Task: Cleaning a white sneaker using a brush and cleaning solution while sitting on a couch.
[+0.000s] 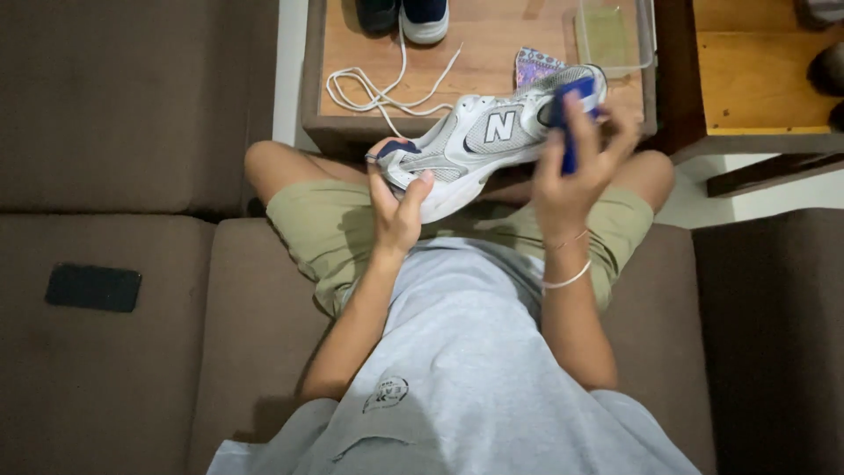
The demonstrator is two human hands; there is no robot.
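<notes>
Between the fingers of both hands sits a white and grey mesh sneaker (479,141), held above the person's knees with its side turned up. The left hand (397,204) curls around the toe, thumb pressed on the smooth rubber edge of the sole. The right hand (571,176) wraps the heel end, its fingers (576,110) closed over a small blue thing (580,97) at the padded collar; what that is I cannot tell. Just past the fingers lies a low wooden bench (492,53), where a loose white lace (378,92) loops in coils. Beyond it stands a second shoe (425,18), dark with a white toe, and to the right a clear plastic box (615,35) and a patterned cloth (536,66). Off to the left, on the brown sofa cushion (132,352), rests a flat black phone (93,288).
</notes>
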